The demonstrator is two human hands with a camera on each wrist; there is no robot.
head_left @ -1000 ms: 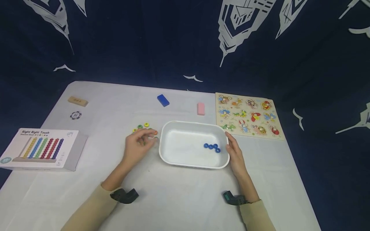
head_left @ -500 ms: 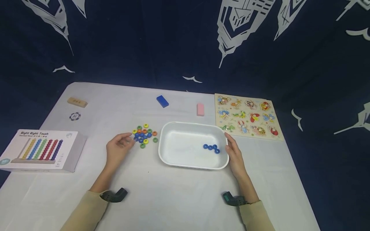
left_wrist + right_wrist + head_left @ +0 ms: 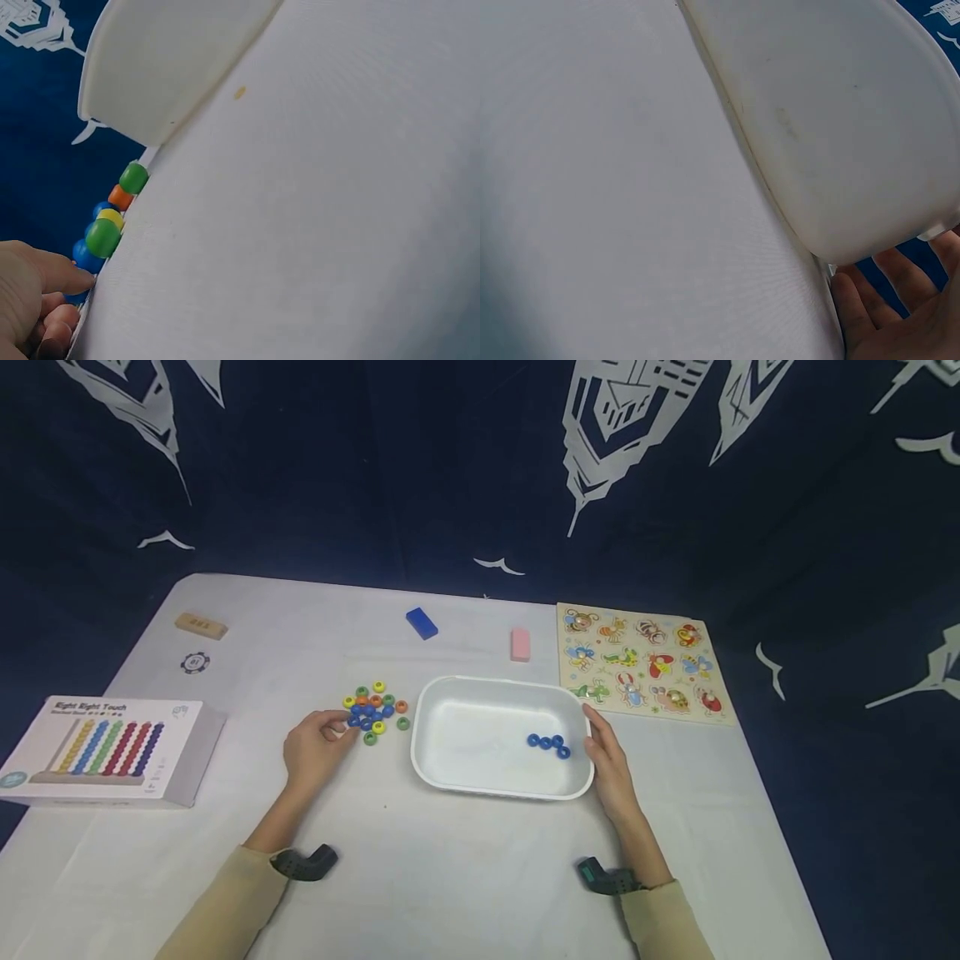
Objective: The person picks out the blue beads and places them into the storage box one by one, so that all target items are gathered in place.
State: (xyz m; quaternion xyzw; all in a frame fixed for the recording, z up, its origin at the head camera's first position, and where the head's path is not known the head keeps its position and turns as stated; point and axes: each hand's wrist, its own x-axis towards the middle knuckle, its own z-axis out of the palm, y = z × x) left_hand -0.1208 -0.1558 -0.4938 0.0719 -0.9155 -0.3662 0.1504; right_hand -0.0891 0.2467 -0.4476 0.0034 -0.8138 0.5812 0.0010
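Beads: multicoloured pile on desk beside white tray; four blue beads inside.
Left hand: fingertips narrow at blue bead; pinch indeterminable.
Right hand: extended fingers touch tray.

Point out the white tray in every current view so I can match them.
Head: white tray just below and right of centre, right hand at its right end.
Left wrist: tray at upper left, cut by the top edge.
Right wrist: tray at upper right, above the right hand.
Shared landmark: dark blue curtain.
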